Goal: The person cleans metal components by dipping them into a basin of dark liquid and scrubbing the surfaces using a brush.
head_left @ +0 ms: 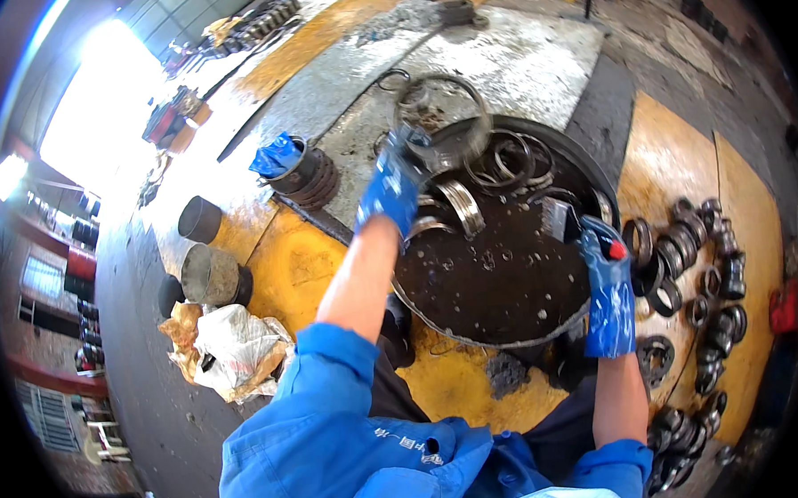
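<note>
My left hand [394,182], in a blue glove, holds a large thin metal ring [474,99] up over the far left rim of a round black basin [558,327]. The basin holds dark oily liquid and several metal rings [458,206]. My right hand [607,280], also in a blue glove, grips a paintbrush [560,217] by its red-ended handle, the bristles hanging just above the dark liquid at the basin's right side.
Several dark metal rings and bearings [689,254] lie on the yellow floor at the right. At the left stand a stack of rings with a blue glove [293,165], two metal cylinders [209,275], and crumpled paper and plastic [230,345].
</note>
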Motion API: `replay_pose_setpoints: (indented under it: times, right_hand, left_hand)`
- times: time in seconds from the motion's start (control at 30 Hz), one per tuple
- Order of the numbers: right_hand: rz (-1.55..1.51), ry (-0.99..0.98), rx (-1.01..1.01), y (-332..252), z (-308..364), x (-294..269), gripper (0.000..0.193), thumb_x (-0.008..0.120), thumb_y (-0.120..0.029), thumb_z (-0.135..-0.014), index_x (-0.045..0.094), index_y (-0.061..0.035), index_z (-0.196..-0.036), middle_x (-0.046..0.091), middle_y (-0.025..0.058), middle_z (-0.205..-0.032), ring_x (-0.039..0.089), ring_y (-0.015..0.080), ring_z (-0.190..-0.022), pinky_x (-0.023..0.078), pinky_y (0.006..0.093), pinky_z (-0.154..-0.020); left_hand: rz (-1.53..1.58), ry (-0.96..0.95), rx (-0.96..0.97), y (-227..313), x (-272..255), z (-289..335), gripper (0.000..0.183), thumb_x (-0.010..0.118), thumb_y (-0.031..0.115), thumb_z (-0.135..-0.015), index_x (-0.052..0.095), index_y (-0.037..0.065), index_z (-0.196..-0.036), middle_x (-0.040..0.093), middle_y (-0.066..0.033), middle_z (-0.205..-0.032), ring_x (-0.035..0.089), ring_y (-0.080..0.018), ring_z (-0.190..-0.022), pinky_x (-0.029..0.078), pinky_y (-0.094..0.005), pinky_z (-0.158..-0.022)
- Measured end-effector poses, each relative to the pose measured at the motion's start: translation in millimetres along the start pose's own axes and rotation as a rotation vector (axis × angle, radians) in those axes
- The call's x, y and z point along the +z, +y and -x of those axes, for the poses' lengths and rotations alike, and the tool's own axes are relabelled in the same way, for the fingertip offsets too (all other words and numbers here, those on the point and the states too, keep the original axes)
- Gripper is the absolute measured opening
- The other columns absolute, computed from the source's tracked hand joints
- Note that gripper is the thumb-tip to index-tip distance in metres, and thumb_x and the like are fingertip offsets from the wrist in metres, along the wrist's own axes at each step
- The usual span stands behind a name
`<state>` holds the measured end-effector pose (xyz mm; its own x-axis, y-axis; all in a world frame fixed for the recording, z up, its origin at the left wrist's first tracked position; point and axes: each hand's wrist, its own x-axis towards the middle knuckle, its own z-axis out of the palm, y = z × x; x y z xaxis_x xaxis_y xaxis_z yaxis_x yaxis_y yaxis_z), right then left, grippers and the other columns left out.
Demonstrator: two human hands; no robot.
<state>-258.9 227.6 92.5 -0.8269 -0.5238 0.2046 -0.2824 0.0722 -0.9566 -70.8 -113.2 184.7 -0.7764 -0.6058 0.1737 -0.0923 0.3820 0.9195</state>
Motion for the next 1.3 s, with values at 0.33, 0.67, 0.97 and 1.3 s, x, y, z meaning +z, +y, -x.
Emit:
replay_pose_setpoints:
  times: [0.33,0.67,0.97,1.3]
  right_hand:
    - [-0.101,0.084,0.022,-48.2,13.1,12.9,0.022,0.07,-0.005,-0.092,0.071,-0.0019,-0.114,0.073,0.0057,-0.11,0.066,0.0132,-0.101,0.051,0.0275,-0.092]
    - [-0.064,0.104,0.041,-47.9,17.8,6.5,0.022,0.069,-0.003,-0.091,0.071,-0.0022,-0.112,0.073,0.0061,-0.11,0.066,0.0123,-0.1,0.051,0.0267,-0.093]
    - [-0.029,0.148,-0.054,-49.5,17.1,7.9,0.019,0.07,0.0,-0.089,0.073,-0.0014,-0.109,0.074,0.0066,-0.104,0.068,0.0127,-0.096,0.052,0.0272,-0.09]
    - [0.058,0.146,-0.068,-36.6,15.3,6.5,0.022,0.071,-0.005,-0.088,0.072,-0.0037,-0.11,0.075,0.0083,-0.103,0.07,0.0161,-0.094,0.054,0.0292,-0.088]
  left_hand:
    - [0.137,0.047,-0.401,-86.9,63.1,52.6,0.057,0.075,0.026,-0.091,0.053,0.0,-0.137,0.068,-0.0103,-0.12,0.065,-0.0193,-0.099,0.053,-0.0312,-0.083]
    - [-0.483,-0.041,-0.312,-105.8,89.8,110.6,0.059,0.081,0.029,-0.082,0.059,0.003,-0.129,0.068,-0.0178,-0.122,0.066,-0.033,-0.113,0.052,-0.0403,-0.097]
    - [-0.335,-0.405,-0.494,-135.2,111.5,128.9,0.06,0.08,0.023,-0.08,0.058,-0.001,-0.131,0.066,-0.0203,-0.125,0.066,-0.0344,-0.112,0.052,-0.0415,-0.096]
    - [-0.83,-0.575,-0.542,-132.8,140.5,129.6,0.053,0.079,0.032,-0.078,0.066,0.002,-0.12,0.07,-0.0212,-0.117,0.067,-0.0373,-0.107,0.053,-0.0432,-0.094]
